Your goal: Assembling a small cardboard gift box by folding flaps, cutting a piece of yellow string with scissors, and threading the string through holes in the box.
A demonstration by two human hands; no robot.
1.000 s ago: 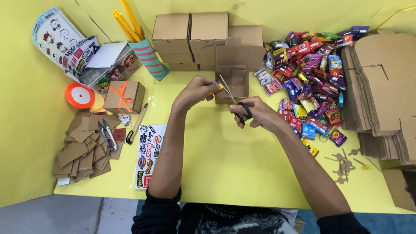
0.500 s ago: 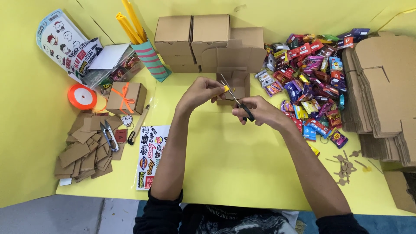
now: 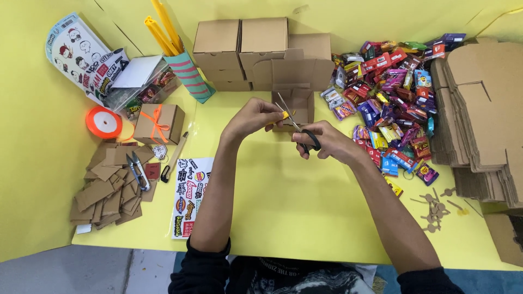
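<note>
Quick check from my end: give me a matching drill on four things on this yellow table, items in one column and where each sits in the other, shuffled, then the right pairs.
Things:
1. scissors
2. orange ribbon spool
3. candy pile
4. sticker sheet

Places:
A. far left of the table, beside the small box tied with orange ribbon
B. in the right hand, blades open by the yellow piece pinched in the left hand
C. flat on the table, just outside the left forearm
D. right of the open carton, before the flat cardboard stack

Pairs: 1-B, 2-A, 3-D, 4-C
</note>
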